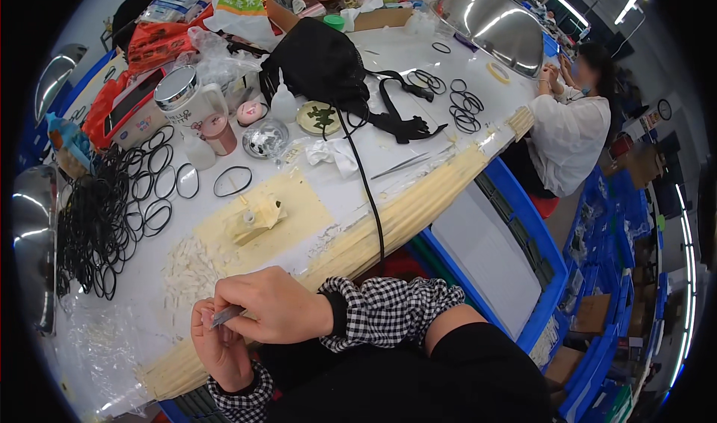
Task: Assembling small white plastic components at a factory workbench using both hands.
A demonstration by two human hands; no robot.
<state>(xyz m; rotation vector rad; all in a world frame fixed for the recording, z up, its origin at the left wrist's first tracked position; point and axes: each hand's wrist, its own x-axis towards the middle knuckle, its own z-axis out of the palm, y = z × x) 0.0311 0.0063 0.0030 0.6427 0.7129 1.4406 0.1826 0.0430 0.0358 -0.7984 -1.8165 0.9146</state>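
Note:
My right hand (276,303) is closed around a flat grey metal tool (228,315), perhaps tweezers; its working end is hard to make out. Close below and to the left, the fingers of my left hand (224,356) are pinched together and meet the tool. Whatever lies between those fingers is too small or hidden to name. Both hands are above the near table edge, beside a scatter of small white strips (190,270). Just beyond them, a crumpled cream piece (258,221) with a small nozzle-like part rests on a pale yellow sheet (302,206).
Many black rubber rings (97,221) pile up at left. Bottles, a cup (218,134), a black bag (317,60) and its cable stand farther back. Padded cream edging (418,199) lines the table. Blue crates (553,296) sit at right, near a seated co-worker (571,135).

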